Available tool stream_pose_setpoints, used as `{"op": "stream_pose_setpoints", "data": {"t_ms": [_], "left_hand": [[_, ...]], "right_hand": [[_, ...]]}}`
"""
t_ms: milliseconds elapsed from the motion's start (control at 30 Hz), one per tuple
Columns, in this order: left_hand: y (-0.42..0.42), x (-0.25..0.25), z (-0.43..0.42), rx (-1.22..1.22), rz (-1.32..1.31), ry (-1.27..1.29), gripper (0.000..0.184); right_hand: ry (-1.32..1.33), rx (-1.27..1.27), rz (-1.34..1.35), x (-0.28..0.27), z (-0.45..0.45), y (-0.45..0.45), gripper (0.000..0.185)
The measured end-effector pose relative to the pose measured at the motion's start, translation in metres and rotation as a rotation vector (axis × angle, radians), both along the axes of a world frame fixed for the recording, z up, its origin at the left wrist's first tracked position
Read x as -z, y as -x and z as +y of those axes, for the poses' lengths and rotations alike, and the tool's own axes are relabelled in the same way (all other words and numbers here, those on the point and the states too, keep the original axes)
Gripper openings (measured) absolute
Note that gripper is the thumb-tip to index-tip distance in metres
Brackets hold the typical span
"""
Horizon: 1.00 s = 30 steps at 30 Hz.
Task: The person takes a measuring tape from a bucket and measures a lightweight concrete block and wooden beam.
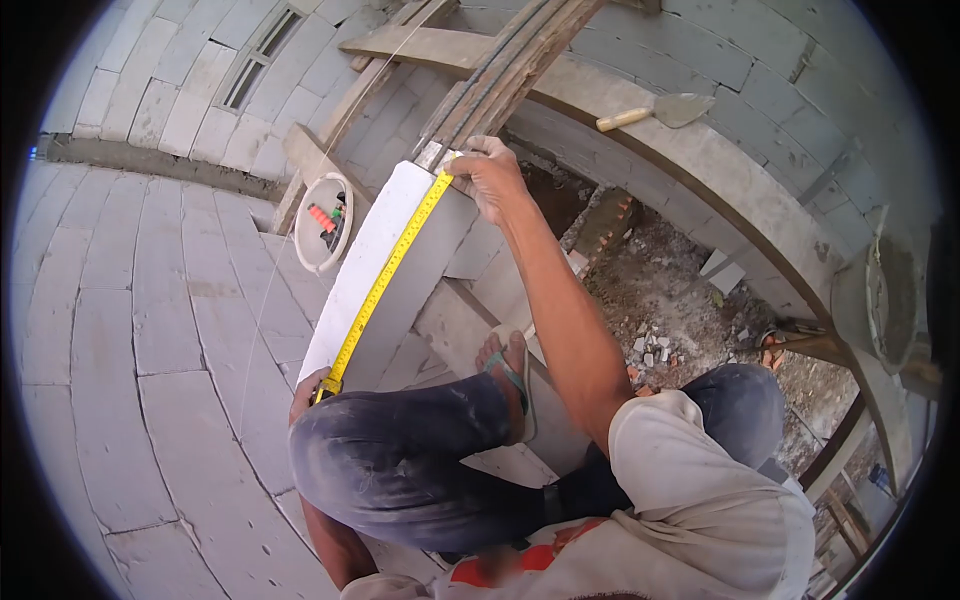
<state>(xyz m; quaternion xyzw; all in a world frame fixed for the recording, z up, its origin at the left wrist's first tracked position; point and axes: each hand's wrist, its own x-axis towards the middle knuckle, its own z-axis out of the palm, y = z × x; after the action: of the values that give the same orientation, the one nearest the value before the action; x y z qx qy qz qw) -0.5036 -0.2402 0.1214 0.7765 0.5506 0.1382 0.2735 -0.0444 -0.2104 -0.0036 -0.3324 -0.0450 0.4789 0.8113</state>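
Note:
A yellow tape measure (pixel 385 278) is drawn out along the white top of a lightweight block (pixel 362 245). My right hand (pixel 487 177) pinches the tape's far end at the block's far edge, beside the timber and steel bars. At the near end, partly hidden behind my knee, my left hand (pixel 304 392) is closed around the dark tape case. The tape runs nearly straight between both hands.
Left of the block hangs or stands a white bucket (pixel 323 222) with small tools. A trowel (pixel 657 111) lies on a curved plank (pixel 735 165). Rebar rods (pixel 497 62) rest on timber ahead. Below right, rubble (pixel 655 350) covers the ground. A thin string crosses the left wall.

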Motion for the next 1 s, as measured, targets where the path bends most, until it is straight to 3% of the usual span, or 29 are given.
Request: {"op": "stream_pose_setpoints", "data": {"t_ms": [33, 133, 200, 233, 367, 467, 633, 833, 1000], "left_hand": [[0.009, 0.009, 0.002, 0.067, 0.027, -0.141, 0.05], [0.033, 0.018, 0.025, 0.212, 0.079, -0.124, 0.043], [0.006, 0.013, 0.014, 0.084, 0.011, -0.023, 0.043], [-0.006, 0.01, 0.012, 0.019, -0.02, 0.026, 0.043], [-0.023, 0.006, 0.024, 0.059, -0.002, 0.09, 0.044], [-0.04, 0.001, 0.028, 0.025, -0.003, 0.14, 0.046], [-0.047, 0.004, 0.033, 0.077, 0.043, 0.089, 0.047], [-0.049, 0.004, 0.037, -0.047, 0.062, 0.218, 0.048], [-0.048, 0.007, 0.046, 0.053, 0.066, 0.145, 0.049]], "right_hand": [[0.027, 0.05, 0.004, 0.002, 0.001, -0.002, 0.064], [0.101, 0.139, -0.009, 0.012, 0.004, 0.002, 0.051], [0.135, 0.116, -0.052, 0.014, 0.016, 0.023, 0.04], [0.178, 0.105, -0.106, 0.007, 0.016, 0.032, 0.021], [0.412, 0.038, -0.599, 0.016, 0.035, 0.045, 0.043], [0.579, -0.003, -0.783, 0.01, 0.032, 0.043, 0.043], [0.593, -0.073, -0.801, 0.003, 0.029, 0.039, 0.048], [0.574, -0.046, -0.761, 0.011, 0.035, 0.04, 0.047], [0.539, -0.011, -0.754, 0.017, 0.036, 0.042, 0.044]]}}
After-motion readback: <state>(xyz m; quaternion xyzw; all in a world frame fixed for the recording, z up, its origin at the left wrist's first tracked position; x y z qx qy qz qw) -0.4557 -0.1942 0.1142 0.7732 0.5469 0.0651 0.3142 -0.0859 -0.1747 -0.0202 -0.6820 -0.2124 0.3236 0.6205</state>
